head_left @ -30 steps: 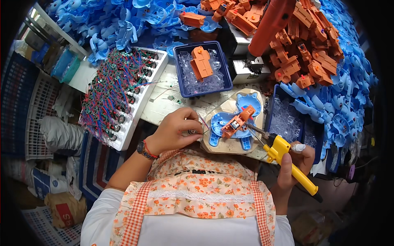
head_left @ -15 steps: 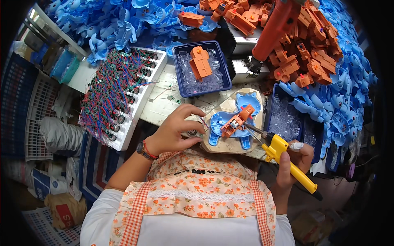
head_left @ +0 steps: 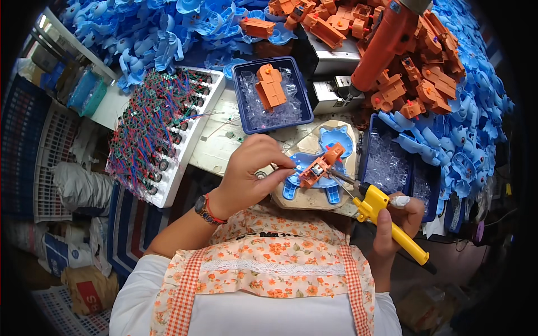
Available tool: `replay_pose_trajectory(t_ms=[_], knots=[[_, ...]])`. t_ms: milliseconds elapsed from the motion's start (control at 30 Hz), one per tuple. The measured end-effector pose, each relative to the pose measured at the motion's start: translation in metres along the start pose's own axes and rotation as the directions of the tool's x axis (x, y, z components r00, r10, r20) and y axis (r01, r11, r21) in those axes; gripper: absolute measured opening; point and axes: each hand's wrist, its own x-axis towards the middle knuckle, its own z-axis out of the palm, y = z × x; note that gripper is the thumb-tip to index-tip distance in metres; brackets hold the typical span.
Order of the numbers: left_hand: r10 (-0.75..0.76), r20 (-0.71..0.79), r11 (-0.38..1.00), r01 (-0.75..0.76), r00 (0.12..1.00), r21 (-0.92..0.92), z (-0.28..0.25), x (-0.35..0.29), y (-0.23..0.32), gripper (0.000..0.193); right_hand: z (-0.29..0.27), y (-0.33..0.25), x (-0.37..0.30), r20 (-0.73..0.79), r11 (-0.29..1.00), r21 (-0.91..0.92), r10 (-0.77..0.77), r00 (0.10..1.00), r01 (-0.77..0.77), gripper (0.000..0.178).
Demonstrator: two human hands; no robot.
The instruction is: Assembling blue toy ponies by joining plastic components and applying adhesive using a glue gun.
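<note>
My right hand [head_left: 399, 224] grips a yellow soldering gun [head_left: 386, 215], and a white wrap covers one fingertip. The gun's metal tip reaches the orange plastic housing [head_left: 318, 171], which lies across a blue animal-shaped shell half [head_left: 336, 140]. That shell sits in a pale, block-like holder [head_left: 307, 200]. From the left, my left hand [head_left: 255, 171] pinches at the housing's side. A thin wire seems to be between thumb and forefinger, its end hidden by the fingers. Next to the palm, a small round part [head_left: 260, 175] shows partly.
A white foam tray [head_left: 193, 140] of wired circuit boards stands left. Behind the holder, a dark blue bin [head_left: 273, 127] contains clear parts and an orange housing [head_left: 270, 87]. An orange-red tool [head_left: 384, 47] hangs above right. Orange housings [head_left: 437, 84] and blue shells [head_left: 465, 145] are heaped around.
My left hand has shifted right, closer to the orange housing, and its fingers have drawn together. The soldering gun stays by the housing with little movement.
</note>
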Motion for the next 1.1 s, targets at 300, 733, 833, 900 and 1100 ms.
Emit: replay_pose_trajectory(t_ms=[300, 733, 833, 900, 1100], knots=[[0.028, 0.072, 0.991, -0.037, 0.997, 0.127, 0.023, 0.007, 0.002, 0.014, 0.0, 0.014, -0.002, 0.019, 0.985, -0.004, -0.17, 0.985, 0.17, 0.034], [0.088, 0.117, 0.95, -0.119, 0.989, 0.289, 0.032, 0.008, 0.009, 0.015, 0.002, 0.016, 0.008, 0.151, 0.9, -0.106, -0.407, 0.901, 0.424, 0.038], [0.119, 0.123, 0.931, -0.154, 0.985, 0.331, 0.033, 0.008, 0.011, 0.015, 0.004, 0.016, 0.007, 0.154, 0.89, -0.112, -0.423, 0.893, 0.441, 0.039], [0.135, 0.117, 0.917, -0.169, 0.984, 0.36, 0.034, 0.007, 0.01, 0.015, 0.005, 0.016, 0.007, 0.155, 0.887, -0.121, -0.425, 0.892, 0.445, 0.039], [0.153, 0.121, 0.904, -0.188, 0.981, 0.383, 0.034, 0.007, 0.012, 0.016, 0.007, 0.015, 0.006, 0.161, 0.889, -0.123, -0.421, 0.893, 0.441, 0.038]])
